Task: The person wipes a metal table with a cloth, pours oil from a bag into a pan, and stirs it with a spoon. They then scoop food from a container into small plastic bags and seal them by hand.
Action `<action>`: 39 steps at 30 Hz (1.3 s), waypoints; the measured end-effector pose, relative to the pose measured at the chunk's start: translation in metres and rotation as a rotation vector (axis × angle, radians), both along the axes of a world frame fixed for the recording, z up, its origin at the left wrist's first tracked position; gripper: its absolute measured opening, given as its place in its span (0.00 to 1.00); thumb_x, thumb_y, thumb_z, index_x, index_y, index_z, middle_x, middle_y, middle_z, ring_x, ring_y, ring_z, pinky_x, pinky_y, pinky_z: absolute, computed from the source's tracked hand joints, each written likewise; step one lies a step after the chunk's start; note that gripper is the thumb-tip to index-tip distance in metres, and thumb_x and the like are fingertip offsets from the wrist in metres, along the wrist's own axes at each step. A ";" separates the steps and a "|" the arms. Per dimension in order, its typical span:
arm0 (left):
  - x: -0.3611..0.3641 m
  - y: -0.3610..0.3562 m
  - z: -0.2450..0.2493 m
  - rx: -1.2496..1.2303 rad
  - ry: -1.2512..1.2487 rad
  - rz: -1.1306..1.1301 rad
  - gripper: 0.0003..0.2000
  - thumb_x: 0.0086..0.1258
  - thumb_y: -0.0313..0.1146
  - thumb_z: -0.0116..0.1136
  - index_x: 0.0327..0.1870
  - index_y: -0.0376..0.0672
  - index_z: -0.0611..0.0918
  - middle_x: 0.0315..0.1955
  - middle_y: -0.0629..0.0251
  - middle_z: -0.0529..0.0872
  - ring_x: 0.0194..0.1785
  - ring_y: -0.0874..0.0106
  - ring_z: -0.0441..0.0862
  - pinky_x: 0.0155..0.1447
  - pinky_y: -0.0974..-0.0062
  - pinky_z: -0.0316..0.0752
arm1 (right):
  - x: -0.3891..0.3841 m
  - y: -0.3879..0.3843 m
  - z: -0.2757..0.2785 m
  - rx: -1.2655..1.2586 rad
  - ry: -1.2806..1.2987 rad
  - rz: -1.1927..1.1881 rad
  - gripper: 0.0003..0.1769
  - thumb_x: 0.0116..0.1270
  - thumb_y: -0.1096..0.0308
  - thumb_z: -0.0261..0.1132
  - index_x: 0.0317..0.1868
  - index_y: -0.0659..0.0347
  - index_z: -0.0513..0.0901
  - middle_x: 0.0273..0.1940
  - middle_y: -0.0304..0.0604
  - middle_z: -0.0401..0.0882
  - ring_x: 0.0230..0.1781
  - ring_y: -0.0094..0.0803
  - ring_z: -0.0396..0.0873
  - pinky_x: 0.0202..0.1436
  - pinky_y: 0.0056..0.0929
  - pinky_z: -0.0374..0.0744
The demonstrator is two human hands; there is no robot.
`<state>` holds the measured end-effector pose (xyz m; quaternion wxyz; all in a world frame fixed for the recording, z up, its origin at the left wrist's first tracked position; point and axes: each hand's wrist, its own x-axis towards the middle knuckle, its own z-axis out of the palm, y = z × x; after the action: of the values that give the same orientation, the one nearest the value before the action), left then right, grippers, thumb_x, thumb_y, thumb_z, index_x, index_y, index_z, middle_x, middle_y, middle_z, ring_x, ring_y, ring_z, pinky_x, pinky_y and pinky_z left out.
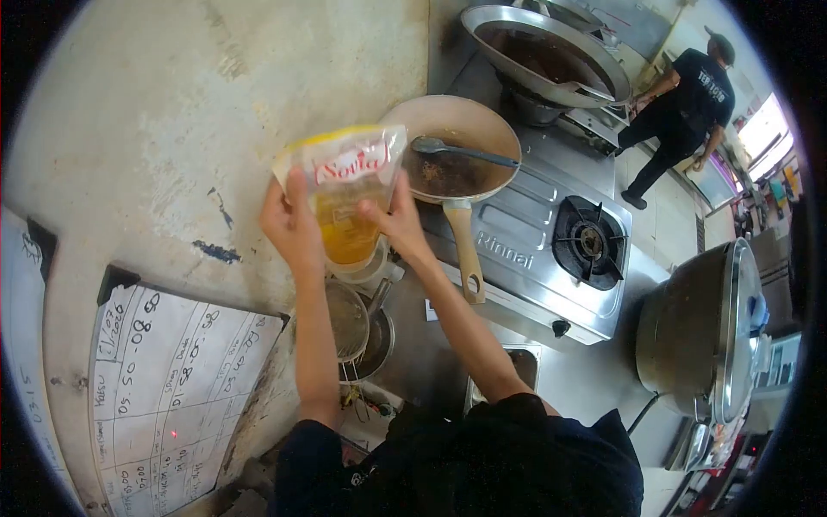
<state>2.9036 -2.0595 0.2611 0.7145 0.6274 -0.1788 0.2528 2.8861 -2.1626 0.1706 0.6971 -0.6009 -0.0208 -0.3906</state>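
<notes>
A clear pouch of yellow cooking oil (349, 165), with a yellow edge and red "Sovia" lettering, is held up between both hands. My left hand (291, 226) is closed around its left side, and my right hand (401, 226) grips the right side with the thumb across the front. Low in the pouch sits the oil; the upper part looks slack. Just under it shows a pale container (362, 272), partly hidden by the pouch. Behind my right hand, a beige frying pan (482, 116) holds dark oily residue and a grey spatula (465, 153).
The pan's handle (465, 250) juts over the Rinnai stove (517, 220), beside a bare burner (590, 241). A wire strainer (345, 319) lies below the pouch. Farther off are a large wok (551, 56), a big lidded pot (689, 332) and a person (693, 103) in dark clothes.
</notes>
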 end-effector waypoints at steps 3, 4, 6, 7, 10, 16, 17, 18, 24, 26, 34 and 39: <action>0.006 -0.006 0.043 0.464 -0.175 0.141 0.09 0.64 0.32 0.51 0.31 0.34 0.77 0.21 0.63 0.77 0.26 0.76 0.72 0.31 0.80 0.65 | -0.014 0.016 0.006 0.272 0.120 0.375 0.29 0.59 0.56 0.61 0.55 0.64 0.63 0.50 0.40 0.68 0.50 0.23 0.64 0.54 0.25 0.63; 0.014 -0.012 0.051 0.468 -0.180 0.131 0.09 0.64 0.32 0.51 0.31 0.34 0.77 0.21 0.63 0.77 0.26 0.76 0.72 0.31 0.80 0.65 | -0.010 0.023 0.005 0.277 0.116 0.366 0.29 0.59 0.56 0.61 0.55 0.64 0.63 0.50 0.40 0.68 0.50 0.23 0.64 0.54 0.25 0.63; 0.026 -0.025 0.062 0.749 -0.283 0.145 0.07 0.62 0.30 0.51 0.26 0.36 0.74 0.20 0.57 0.74 0.25 0.64 0.73 0.29 0.73 0.66 | -0.006 0.035 0.004 0.562 0.177 0.471 0.30 0.60 0.50 0.58 0.55 0.62 0.64 0.48 0.39 0.68 0.48 0.25 0.66 0.53 0.26 0.65; 0.031 -0.030 0.064 0.755 -0.291 0.137 0.07 0.62 0.30 0.51 0.26 0.36 0.74 0.20 0.57 0.74 0.25 0.64 0.73 0.29 0.73 0.66 | -0.007 0.039 0.004 0.569 0.169 0.464 0.30 0.60 0.50 0.58 0.55 0.62 0.64 0.48 0.39 0.68 0.48 0.25 0.66 0.53 0.26 0.65; 0.047 -0.045 0.061 0.968 -0.414 0.167 0.08 0.61 0.31 0.50 0.24 0.37 0.74 0.22 0.56 0.76 0.29 0.56 0.74 0.32 0.66 0.68 | -0.016 0.044 0.018 0.790 0.203 0.472 0.34 0.58 0.41 0.56 0.55 0.59 0.64 0.47 0.40 0.69 0.46 0.28 0.68 0.51 0.28 0.67; 0.070 -0.070 0.038 1.280 -0.397 0.123 0.09 0.62 0.34 0.47 0.27 0.40 0.77 0.26 0.56 0.79 0.33 0.55 0.77 0.37 0.61 0.71 | -0.008 0.047 0.000 1.051 0.317 0.600 0.37 0.54 0.35 0.54 0.55 0.54 0.66 0.46 0.40 0.71 0.45 0.31 0.70 0.48 0.31 0.69; 0.073 -0.074 0.036 1.307 -0.370 0.099 0.09 0.62 0.35 0.47 0.28 0.40 0.77 0.26 0.55 0.79 0.33 0.54 0.77 0.36 0.60 0.71 | -0.004 0.046 -0.004 1.070 0.310 0.606 0.37 0.54 0.35 0.54 0.55 0.54 0.66 0.47 0.40 0.71 0.45 0.31 0.70 0.48 0.31 0.69; 0.076 -0.076 0.034 1.333 -0.341 0.076 0.10 0.62 0.37 0.47 0.29 0.41 0.77 0.26 0.54 0.79 0.33 0.53 0.76 0.36 0.60 0.70 | -0.003 0.046 -0.008 1.089 0.305 0.613 0.37 0.54 0.35 0.54 0.56 0.54 0.65 0.47 0.40 0.71 0.46 0.30 0.70 0.49 0.31 0.70; 0.084 -0.086 0.026 1.353 -0.334 0.068 0.10 0.62 0.36 0.48 0.27 0.40 0.77 0.26 0.53 0.79 0.32 0.53 0.76 0.35 0.59 0.70 | -0.009 0.040 0.004 1.163 0.181 0.591 0.35 0.55 0.38 0.56 0.55 0.55 0.66 0.46 0.38 0.72 0.46 0.29 0.71 0.49 0.31 0.71; 0.085 -0.085 0.027 1.353 -0.340 0.072 0.10 0.62 0.36 0.48 0.27 0.40 0.77 0.26 0.53 0.79 0.32 0.53 0.76 0.35 0.59 0.70 | -0.010 0.039 0.006 1.168 0.197 0.599 0.35 0.56 0.39 0.56 0.55 0.55 0.66 0.46 0.38 0.72 0.45 0.29 0.72 0.49 0.31 0.72; 0.080 -0.078 0.035 1.330 -0.268 0.095 0.10 0.61 0.36 0.50 0.26 0.40 0.77 0.25 0.52 0.79 0.32 0.52 0.76 0.35 0.58 0.70 | -0.011 0.038 0.006 1.183 0.245 0.635 0.30 0.58 0.42 0.55 0.54 0.53 0.68 0.47 0.39 0.73 0.46 0.32 0.73 0.51 0.35 0.72; 0.076 -0.079 0.043 1.347 -0.288 0.124 0.09 0.60 0.35 0.49 0.25 0.39 0.78 0.26 0.52 0.80 0.33 0.53 0.78 0.35 0.59 0.72 | -0.006 0.037 0.002 1.222 0.226 0.735 0.30 0.58 0.42 0.56 0.53 0.55 0.68 0.46 0.40 0.74 0.46 0.32 0.73 0.50 0.35 0.72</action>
<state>2.9794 -2.1386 0.3040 0.1224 0.9038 -0.3537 0.2078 2.8801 -2.1254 0.1722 0.9928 -0.0945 0.0728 -0.0082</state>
